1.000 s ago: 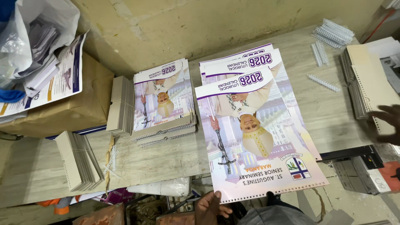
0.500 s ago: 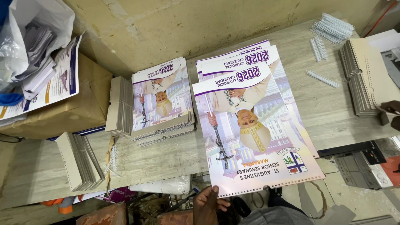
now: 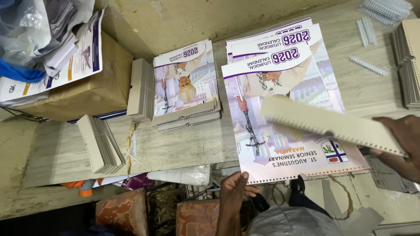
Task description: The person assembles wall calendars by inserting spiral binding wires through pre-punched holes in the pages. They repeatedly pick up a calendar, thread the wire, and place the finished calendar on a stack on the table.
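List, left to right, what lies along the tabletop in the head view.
Brown box → tilted punched card stack → upright card stack → bound calendar pile → loose calendar covers with left hand → punched board in right hand.

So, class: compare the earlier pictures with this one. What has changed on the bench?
The right hand has brought a punched cardboard sheet from the right-hand pile over the top calendar cover. The left hand remains at the cover's lower edge. The bound calendars and the cardboard piles have not moved.
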